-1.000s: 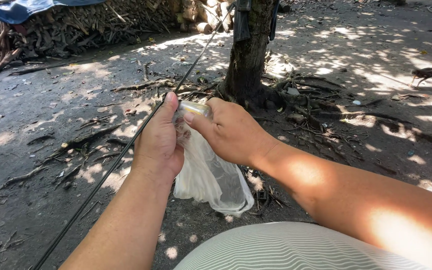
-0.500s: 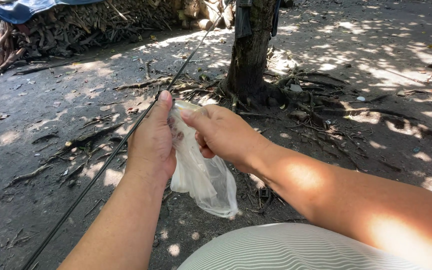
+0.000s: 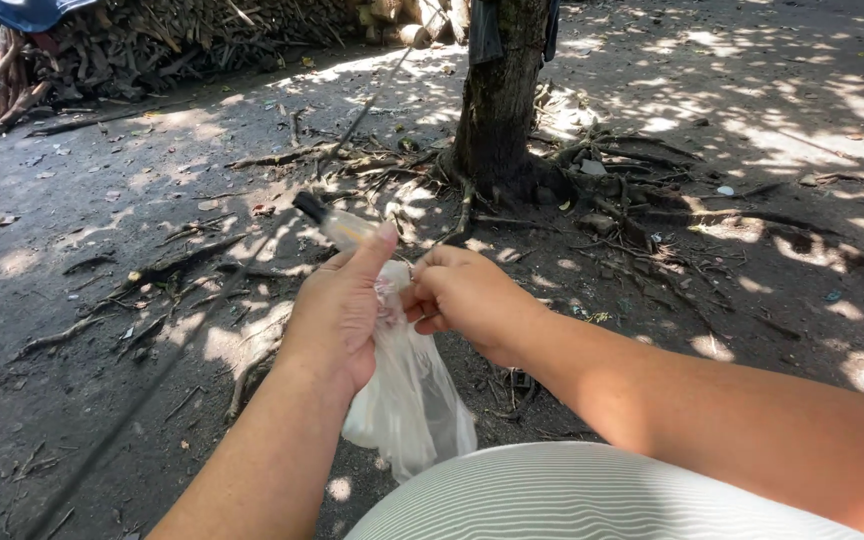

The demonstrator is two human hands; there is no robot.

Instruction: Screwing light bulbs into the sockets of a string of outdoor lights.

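both hands pinch the clear plastic bag (image 3: 407,400) in midair, left hand (image 3: 337,315) fingers clamped on its neck, right hand (image 3: 467,300) fingers closed beside; thin plastic could tear or slip to the dirt ground (image 3: 102,230).

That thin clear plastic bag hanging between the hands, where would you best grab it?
Grip the thin clear plastic bag at its bunched neck, from above, where the left hand and right hand pinch it now; below that it hangs limp and loose.
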